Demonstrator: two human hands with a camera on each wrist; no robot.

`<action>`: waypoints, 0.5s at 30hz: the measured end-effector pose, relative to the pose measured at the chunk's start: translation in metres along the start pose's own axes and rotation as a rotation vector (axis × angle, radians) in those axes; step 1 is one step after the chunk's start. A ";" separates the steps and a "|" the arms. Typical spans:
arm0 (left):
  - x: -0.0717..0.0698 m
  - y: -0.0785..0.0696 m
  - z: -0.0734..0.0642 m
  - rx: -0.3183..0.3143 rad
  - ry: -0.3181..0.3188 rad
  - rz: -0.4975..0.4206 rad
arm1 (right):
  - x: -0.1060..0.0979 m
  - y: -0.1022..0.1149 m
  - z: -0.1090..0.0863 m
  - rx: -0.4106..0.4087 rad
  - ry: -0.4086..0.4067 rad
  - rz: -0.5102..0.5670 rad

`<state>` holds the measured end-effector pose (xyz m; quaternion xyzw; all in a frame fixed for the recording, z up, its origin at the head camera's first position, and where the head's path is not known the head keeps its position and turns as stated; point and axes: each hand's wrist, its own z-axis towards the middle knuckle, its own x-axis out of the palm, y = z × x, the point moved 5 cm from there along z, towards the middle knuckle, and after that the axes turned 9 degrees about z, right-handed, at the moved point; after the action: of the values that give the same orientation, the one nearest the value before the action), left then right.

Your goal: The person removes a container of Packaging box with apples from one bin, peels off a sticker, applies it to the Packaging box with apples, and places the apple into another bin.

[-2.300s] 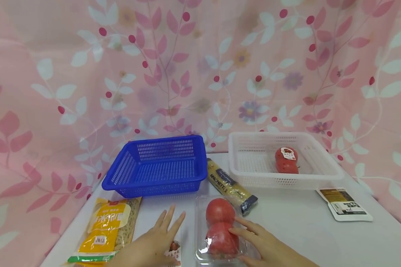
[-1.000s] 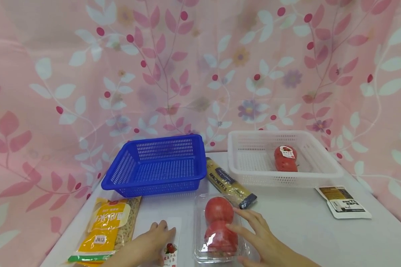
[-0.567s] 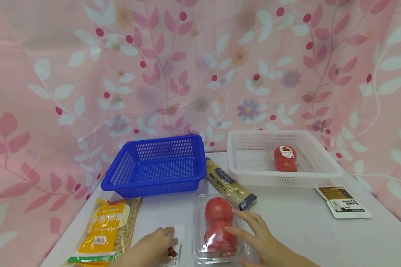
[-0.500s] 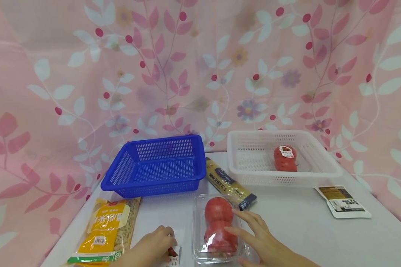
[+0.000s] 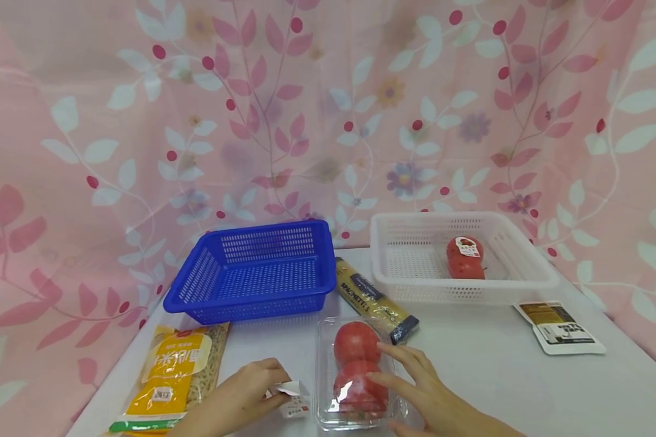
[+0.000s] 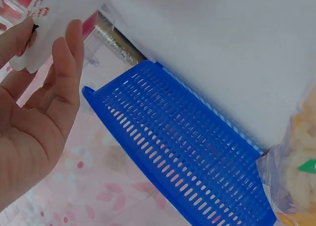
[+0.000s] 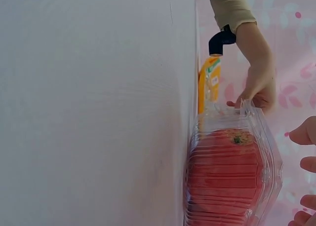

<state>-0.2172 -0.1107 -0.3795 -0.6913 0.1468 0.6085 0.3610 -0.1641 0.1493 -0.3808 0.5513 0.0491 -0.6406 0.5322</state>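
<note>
My left hand pinches a white paper label with small red print between thumb and fingers, left of the clear box. In the left wrist view the label has a bent, blank white part. Two red tomatoes lie in the closed clear plastic box at the front middle. My right hand is at the box's right side, fingers spread and reaching over its lid. The right wrist view shows its fingertips apart from the lid.
A blue basket stands at back left, a white basket at back right with a labelled box of red fruit inside. Spaghetti lies behind the clear box, a yellow pasta bag at left, a small pouch at right.
My left hand was spread over the label, then curled down on it. Now it has raised the label, which is tilted and bent in the fingers. My right hand has stayed at the box.
</note>
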 end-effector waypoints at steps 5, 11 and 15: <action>-0.005 -0.002 -0.002 0.031 -0.085 -0.079 | 0.000 0.002 0.001 -0.032 -0.009 -0.005; -0.016 -0.010 -0.003 0.139 -0.281 -0.244 | 0.001 0.004 0.002 -0.050 -0.016 -0.008; -0.022 -0.015 -0.003 0.188 -0.393 -0.339 | -0.001 0.006 0.003 -0.098 -0.057 -0.056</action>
<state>-0.2103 -0.1072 -0.3543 -0.5381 0.0117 0.6456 0.5418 -0.1621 0.1457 -0.3755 0.5045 0.0804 -0.6675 0.5416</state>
